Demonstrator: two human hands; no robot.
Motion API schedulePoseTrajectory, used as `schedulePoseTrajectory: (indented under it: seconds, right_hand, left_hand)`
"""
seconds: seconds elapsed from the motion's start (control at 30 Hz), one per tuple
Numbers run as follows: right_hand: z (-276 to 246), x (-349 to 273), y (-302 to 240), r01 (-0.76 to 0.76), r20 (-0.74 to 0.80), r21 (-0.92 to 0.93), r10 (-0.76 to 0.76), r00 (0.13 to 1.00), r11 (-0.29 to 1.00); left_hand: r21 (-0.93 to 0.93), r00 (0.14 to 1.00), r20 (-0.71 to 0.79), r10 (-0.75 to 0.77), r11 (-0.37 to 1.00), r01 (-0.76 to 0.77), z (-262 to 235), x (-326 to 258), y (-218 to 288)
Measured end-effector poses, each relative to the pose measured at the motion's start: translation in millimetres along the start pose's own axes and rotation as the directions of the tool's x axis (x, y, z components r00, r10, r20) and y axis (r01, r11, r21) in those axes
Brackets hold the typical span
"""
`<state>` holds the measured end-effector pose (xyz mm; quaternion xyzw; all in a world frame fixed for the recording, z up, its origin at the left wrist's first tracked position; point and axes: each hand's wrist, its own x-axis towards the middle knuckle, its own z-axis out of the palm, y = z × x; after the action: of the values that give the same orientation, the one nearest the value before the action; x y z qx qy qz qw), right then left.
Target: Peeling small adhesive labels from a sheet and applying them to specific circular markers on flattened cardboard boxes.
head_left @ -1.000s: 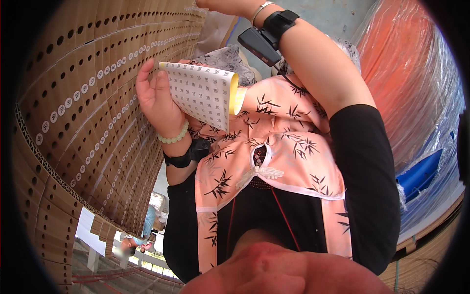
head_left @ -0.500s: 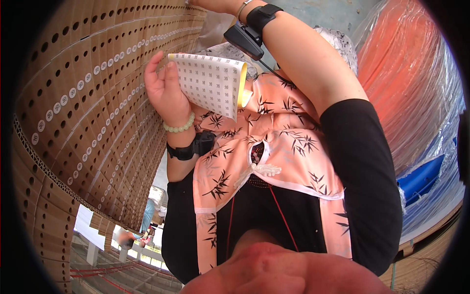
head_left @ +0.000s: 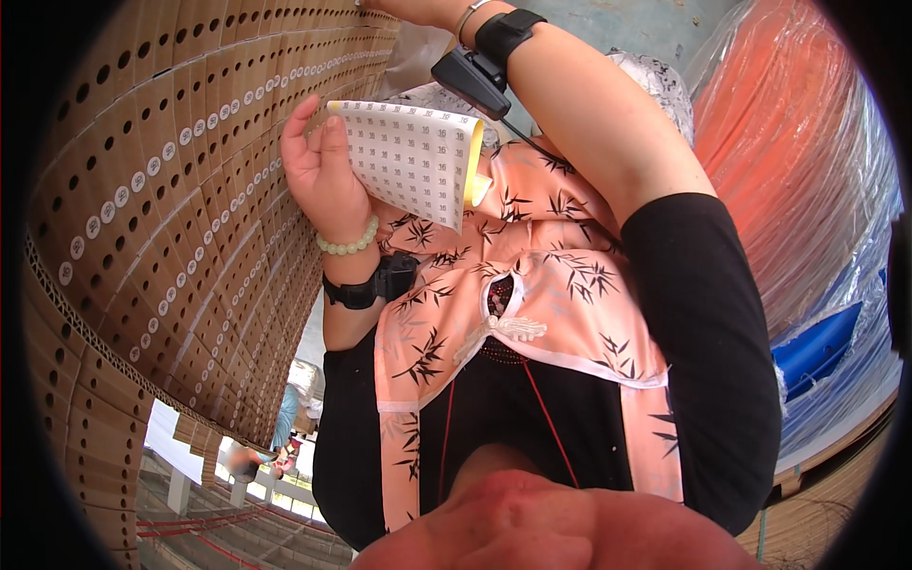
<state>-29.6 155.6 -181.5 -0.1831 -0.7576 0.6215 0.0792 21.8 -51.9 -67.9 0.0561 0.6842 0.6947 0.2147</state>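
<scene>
1. The left hand [head_left: 323, 180] is raised beside the chest, fingers curled and clamped on the left edge of one sheet of small round stickers [head_left: 408, 161].
2. The sticker sheet is white on its face with a yellow backing showing along its right edge, which curls outward. It is held upright, tilted slightly, between the stack of cardboard boxes [head_left: 161, 218] and the person's chest.
3. Rows of small round stickers cover the sheet; they are too many and too small to count.
4. The left wrist carries two bands: one pale green bead bracelet [head_left: 349, 242] and, just below it, one black wrist strap [head_left: 366, 288].
5. The right hand reaches up past the upper edge of the picture, so only the wrist and forearm show; I cannot tell whether its fingers are apart or together.
6. The right wrist also carries two things: one thin metal bangle [head_left: 465, 16] and one black strap with a small black device [head_left: 472, 79] fixed to it.
7. The cardboard boxes fill the left side, stacked flat in many layers, their faces punched with rows of round holes. Many already bear a small round white sticker along the edges, running in lines toward the upper edge.
8. On the right stands one roll of orange material wrapped in clear plastic [head_left: 798, 171], with one blue thing under plastic [head_left: 822, 347] below it.
</scene>
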Motion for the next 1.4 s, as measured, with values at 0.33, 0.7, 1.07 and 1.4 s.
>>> schedulePoseTrajectory:
  seconds: [0.33,0.7,1.07,1.4]
  right_hand:
    - [-2.6,-0.8,-1.3,-0.044,-0.02,0.008,0.044,0.999,0.999]
    - [-6.7,-1.4,1.0,-0.025,0.041,0.034,0.023,0.999,0.999]
    - [6.5,-7.3,-5.2,-0.036,-0.109,0.019,0.038,0.993,0.999]
    - [-26.6,-10.6,-6.5,0.245,-0.024,-0.606,-0.325,0.945,0.757]
  left_hand:
    - [0.008,1.0,-0.008,0.018,1.0,-0.018,2.6,-0.7,-1.7]
    - [-0.01,1.0,0.012,0.0,1.0,0.001,3.7,-0.7,-2.2]
    - [-0.014,1.0,0.005,-0.007,1.0,0.007,3.7,-1.4,-1.0]
    - [-0.035,0.999,0.049,0.011,0.999,-0.009,9.4,-2.8,-5.1]
